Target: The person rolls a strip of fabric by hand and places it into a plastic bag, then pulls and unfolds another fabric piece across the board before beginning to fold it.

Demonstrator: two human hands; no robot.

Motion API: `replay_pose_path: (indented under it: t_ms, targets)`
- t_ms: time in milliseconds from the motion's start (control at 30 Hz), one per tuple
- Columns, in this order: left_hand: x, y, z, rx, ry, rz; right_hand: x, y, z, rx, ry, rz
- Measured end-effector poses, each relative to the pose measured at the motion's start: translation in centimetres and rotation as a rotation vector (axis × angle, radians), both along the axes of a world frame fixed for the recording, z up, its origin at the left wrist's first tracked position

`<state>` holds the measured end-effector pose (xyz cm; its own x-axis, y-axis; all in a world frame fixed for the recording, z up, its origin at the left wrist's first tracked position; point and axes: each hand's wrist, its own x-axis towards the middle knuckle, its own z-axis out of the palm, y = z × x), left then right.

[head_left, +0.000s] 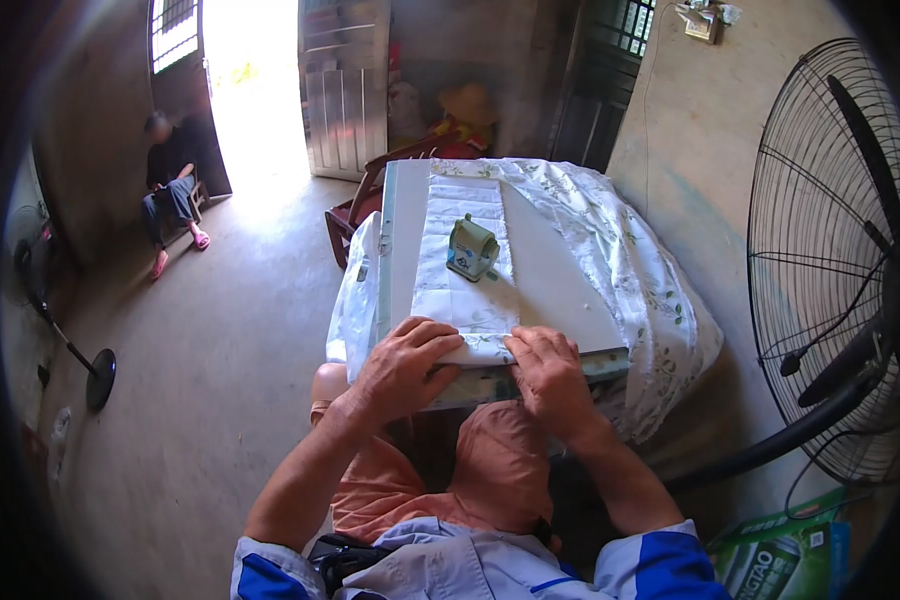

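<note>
A long strip of white cloth with a leaf print lies down the middle of a white board. Its near end is folded over at the board's front edge. My left hand presses its fingertips together on the left end of this fold. On the right end, my right hand grips the cloth with its fingers closed. A green tape dispenser stands on the strip beyond my hands.
More leaf-print cloth drapes over the table's right side. A large black fan stands at the right, above a green carton. A seated person is by the doorway. A wooden chair stands behind the table.
</note>
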<state>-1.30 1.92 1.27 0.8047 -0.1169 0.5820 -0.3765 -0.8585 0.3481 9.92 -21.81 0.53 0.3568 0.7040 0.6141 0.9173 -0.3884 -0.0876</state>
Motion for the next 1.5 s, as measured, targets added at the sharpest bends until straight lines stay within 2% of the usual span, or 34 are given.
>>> replay_pose_path:
  t_ms: [333,533,833,1000,1300,1400,1500]
  targets:
    - [1.2,1.1,1.3,-0.07,-0.025,0.049,1.0,0.7,1.7,0.06,0.088,0.021]
    - [2.3,1.4,1.3,-0.22,0.032,0.11,2.3,1.5,1.5,0.085,0.184,0.0]
    - [3.7,1.5,1.1,-0.188,0.044,0.209,3.2,2.6,0.8,0.166,0.313,-0.053]
    - [4.2,1.6,1.3,-0.148,0.107,0.277,3.6,3.3,0.1,0.166,0.241,-0.105]
    - [5.3,2.2,0.3,-0.014,0.114,0.367,2.1,4.0,1.8,-0.029,0.172,-0.303]
    - [5.5,2.4,0.6,0.009,0.147,0.41,2.8,5.0,0.4,0.109,-0.12,-0.152]
    - [5.5,2.4,0.9,0.001,0.165,0.428,1.1,6.8,-0.6,0.03,-0.071,0.002]
